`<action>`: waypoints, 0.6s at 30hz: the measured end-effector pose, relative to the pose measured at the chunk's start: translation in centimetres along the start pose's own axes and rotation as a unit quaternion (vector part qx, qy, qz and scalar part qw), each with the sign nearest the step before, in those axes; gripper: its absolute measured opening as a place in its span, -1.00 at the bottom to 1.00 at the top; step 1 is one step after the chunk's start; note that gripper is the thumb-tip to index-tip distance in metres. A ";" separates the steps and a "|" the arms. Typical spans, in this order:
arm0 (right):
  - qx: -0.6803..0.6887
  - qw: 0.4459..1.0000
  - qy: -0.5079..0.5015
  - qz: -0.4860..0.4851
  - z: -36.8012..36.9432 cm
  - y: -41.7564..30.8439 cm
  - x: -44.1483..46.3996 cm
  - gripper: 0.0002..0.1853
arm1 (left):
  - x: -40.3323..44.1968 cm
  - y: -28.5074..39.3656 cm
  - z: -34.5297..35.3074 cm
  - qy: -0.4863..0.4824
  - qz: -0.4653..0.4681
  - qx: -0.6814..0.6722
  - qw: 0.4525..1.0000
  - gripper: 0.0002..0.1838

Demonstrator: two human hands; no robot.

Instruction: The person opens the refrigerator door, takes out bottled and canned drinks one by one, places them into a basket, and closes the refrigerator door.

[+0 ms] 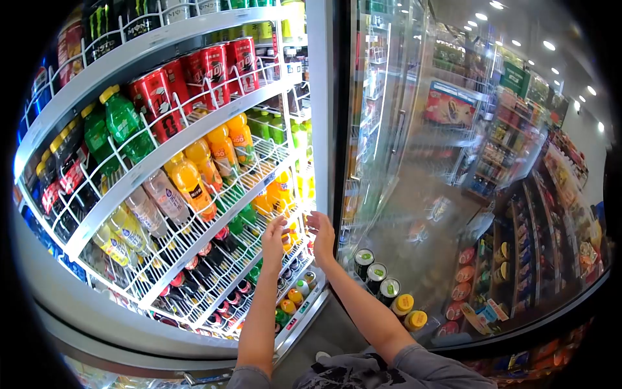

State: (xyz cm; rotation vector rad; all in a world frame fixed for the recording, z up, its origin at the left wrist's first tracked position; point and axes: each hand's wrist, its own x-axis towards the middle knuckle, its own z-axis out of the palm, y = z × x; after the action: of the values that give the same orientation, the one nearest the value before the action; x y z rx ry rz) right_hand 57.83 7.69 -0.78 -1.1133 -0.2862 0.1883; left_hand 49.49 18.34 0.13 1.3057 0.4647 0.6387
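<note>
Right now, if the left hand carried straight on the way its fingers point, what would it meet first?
Most likely the orange bottles in line beyond the left hand, though depth is unclear from this single view, so something nearer could come first.

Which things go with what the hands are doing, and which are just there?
Seems part of the job:
- left hand
- right hand
- orange bottles, nearest the hands
- fridge

Probably just there:
- red cans
- green bottles
- snack packets
</note>
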 end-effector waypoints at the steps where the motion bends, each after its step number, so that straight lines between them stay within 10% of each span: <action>1: -0.021 1.000 -0.002 -0.009 0.4 0.4 1.1 -0.57 | 0.9 0.8 0.5 0.008 -0.010 -0.001 1.000 -0.63; 10: -0.164 0.981 -0.101 -0.032 5.0 5.8 13.4 -0.43 | 16.4 -5.1 -0.4 0.013 0.065 0.121 0.990 -0.52; 18: -0.302 0.936 -0.150 -0.105 7.8 7.7 22.3 -0.46 | 22.7 -6.6 -1.2 0.000 -0.052 0.082 0.995 -0.39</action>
State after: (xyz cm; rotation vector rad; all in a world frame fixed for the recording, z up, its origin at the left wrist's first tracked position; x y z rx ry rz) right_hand 76.42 24.14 -1.59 -1.6530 -0.7705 0.0765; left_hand 66.77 33.49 -5.69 1.4258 0.5918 0.5218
